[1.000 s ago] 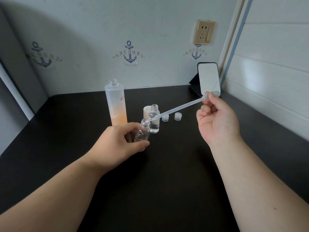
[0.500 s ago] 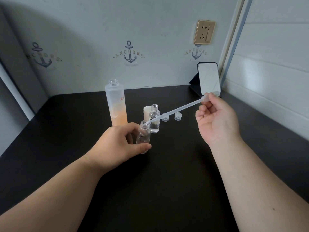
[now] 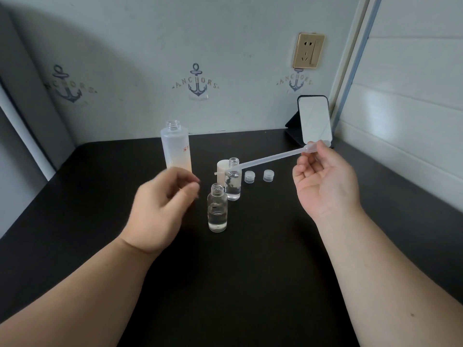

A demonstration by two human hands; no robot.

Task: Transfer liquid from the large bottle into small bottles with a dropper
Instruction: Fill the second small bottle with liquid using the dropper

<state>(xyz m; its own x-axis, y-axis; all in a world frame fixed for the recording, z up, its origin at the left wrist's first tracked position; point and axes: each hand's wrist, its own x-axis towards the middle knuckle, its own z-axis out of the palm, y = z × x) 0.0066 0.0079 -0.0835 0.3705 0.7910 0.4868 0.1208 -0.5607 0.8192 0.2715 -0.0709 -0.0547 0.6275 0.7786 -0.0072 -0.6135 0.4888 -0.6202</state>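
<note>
The dropper (image 3: 273, 156), light, soft plastic, looks best pinched at its bulb, where the right hand (image 3: 323, 176) grips it; the left hand (image 3: 162, 204) hangs empty.

one tall frosted plastic bottle (image 3: 177, 146) with orange liquid. two small clear glass bottles (image 3: 217, 208) (image 3: 233, 180). two little clear ribbed caps (image 3: 249, 177) (image 3: 268, 175). one cream round lid (image 3: 222, 169). one long clear plastic dropper (image 3: 270, 157). one small mirror (image 3: 315, 118). one gold wall socket (image 3: 308, 50). three blue anchor pictures (image 3: 198, 82) (image 3: 66, 86) (image 3: 296, 82).

The right hand (image 3: 323, 181) pinches the dropper (image 3: 270, 159). The near small bottle (image 3: 217, 209) stands on the surface (image 3: 250, 271), the left hand (image 3: 160, 209) just beside it, blurred, holding nothing.
</note>
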